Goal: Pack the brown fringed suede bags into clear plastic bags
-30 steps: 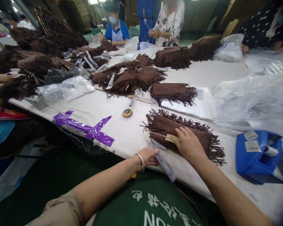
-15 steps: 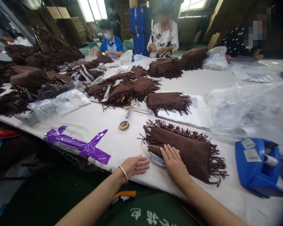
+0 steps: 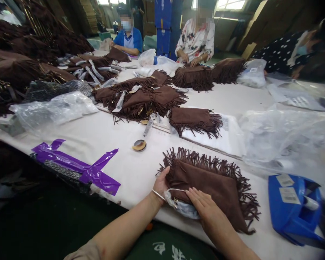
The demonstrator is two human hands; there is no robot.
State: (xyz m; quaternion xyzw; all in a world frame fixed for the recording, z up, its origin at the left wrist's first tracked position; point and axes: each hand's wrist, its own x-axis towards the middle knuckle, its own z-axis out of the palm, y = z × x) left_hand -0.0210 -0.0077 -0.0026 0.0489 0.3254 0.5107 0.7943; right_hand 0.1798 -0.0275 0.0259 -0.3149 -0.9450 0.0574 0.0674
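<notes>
A dark brown fringed bag (image 3: 211,180) lies on the white table in front of me, its fringe along the far and right edges. At its left end is my left hand (image 3: 161,185), thumb up against the brown material and the other fingers hidden; it seems to grip that end. My right hand (image 3: 203,202) rests flat on the bag's near part, fingers stretched out. Between both hands, clear plastic wrapping (image 3: 182,207) and a thin white cord (image 3: 176,189) show at the near edge.
A blue tape dispenser (image 3: 292,206) stands at the right. Purple tape (image 3: 78,168) crosses the table's front edge. A round tag (image 3: 139,145) lies ahead, with more fringed bags (image 3: 196,119) and clear plastic sheets (image 3: 281,141) behind. Co-workers (image 3: 196,39) sit across the table.
My left hand has moved from the bare tabletop onto the left end of the bag. My right hand stays flat on the bag, whose near edge has shifted slightly toward me.
</notes>
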